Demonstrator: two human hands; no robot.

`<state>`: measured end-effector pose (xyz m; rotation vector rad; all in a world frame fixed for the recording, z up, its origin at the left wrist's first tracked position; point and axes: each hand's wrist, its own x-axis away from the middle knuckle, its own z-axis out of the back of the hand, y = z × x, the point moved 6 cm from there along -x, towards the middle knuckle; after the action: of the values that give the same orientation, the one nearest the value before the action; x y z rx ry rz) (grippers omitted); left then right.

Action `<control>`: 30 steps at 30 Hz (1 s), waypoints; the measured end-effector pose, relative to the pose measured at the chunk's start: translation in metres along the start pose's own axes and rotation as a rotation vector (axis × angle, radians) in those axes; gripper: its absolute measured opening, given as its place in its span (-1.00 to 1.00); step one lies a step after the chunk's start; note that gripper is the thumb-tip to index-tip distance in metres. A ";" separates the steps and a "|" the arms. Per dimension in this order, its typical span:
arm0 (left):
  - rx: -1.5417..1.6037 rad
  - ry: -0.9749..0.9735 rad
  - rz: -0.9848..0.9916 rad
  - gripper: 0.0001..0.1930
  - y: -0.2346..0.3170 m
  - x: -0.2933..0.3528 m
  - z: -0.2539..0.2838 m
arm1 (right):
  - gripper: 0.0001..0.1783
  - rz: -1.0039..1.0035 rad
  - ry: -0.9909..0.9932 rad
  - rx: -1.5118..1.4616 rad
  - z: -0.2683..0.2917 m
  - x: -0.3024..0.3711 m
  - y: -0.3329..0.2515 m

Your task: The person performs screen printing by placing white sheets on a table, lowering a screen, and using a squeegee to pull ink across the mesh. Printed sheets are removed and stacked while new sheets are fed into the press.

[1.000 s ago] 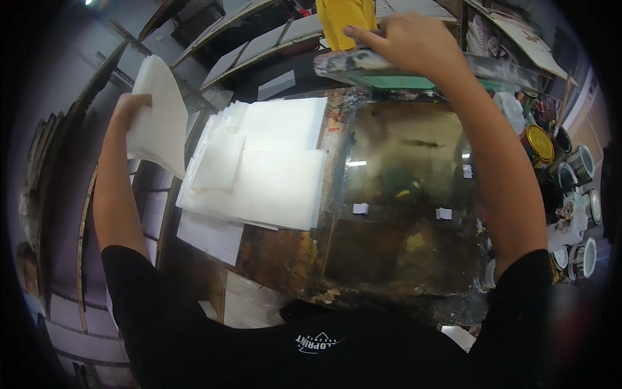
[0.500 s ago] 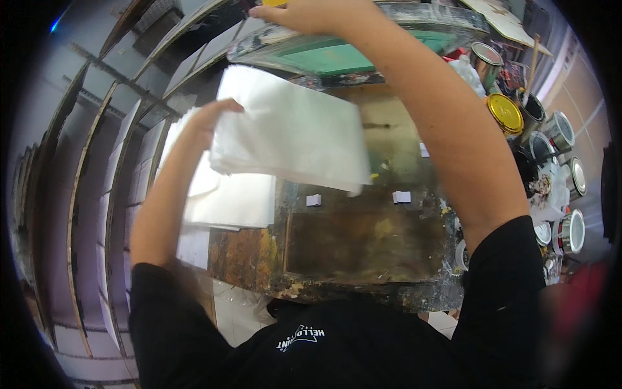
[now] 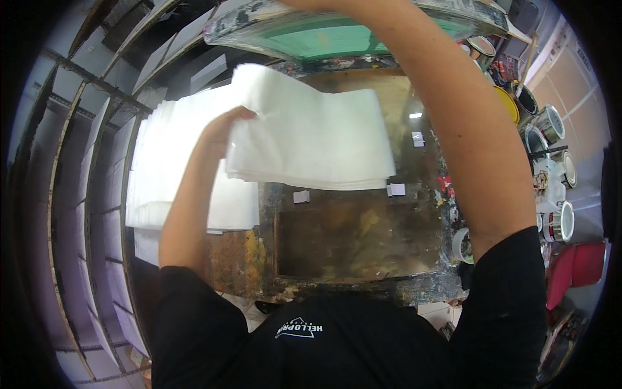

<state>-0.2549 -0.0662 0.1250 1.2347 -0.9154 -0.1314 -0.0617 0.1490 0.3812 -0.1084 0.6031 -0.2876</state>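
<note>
My left hand (image 3: 228, 127) grips the left edge of a sheaf of white paper sheets (image 3: 311, 133), with the thumb lying on top. The sheaf hangs in a slight curve over a dark, stained printing board (image 3: 356, 240). Under and left of that hand lies a large fanned stack of white sheets (image 3: 175, 155). My right arm stretches up to the far edge, where only a sliver of my right hand (image 3: 308, 4) shows; its fingers are cut off. Beneath it sits a tilted screen frame (image 3: 330, 40) with green mesh. Small white tabs (image 3: 396, 189) are stuck on the board.
Racks of shelves (image 3: 91, 194) line the left side. Paint tins (image 3: 551, 122) and a yellow lid (image 3: 505, 104) crowd the right edge of the table. A roll of tape (image 3: 462, 245) lies by my right elbow, and a red chair (image 3: 576, 272) stands at the far right.
My view has shifted slightly. The sheaf in my left hand has moved a little rightward over the board. My right hand has slipped mostly out of the top edge.
</note>
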 end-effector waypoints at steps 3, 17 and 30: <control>-0.176 0.115 -0.195 -0.65 0.091 0.050 0.037 | -0.05 -0.087 0.057 0.023 0.024 0.008 0.009; -0.944 0.775 -0.298 -0.35 0.265 0.203 0.190 | -0.11 0.012 -0.058 0.009 -0.001 -0.008 0.002; -0.434 0.251 -0.087 -0.55 0.139 0.080 0.038 | -0.14 0.039 0.022 -0.019 0.001 -0.012 0.019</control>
<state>-0.2804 -0.0871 0.2866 0.8622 -0.5755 -0.2268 -0.0658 0.1702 0.3850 -0.1116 0.6295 -0.2458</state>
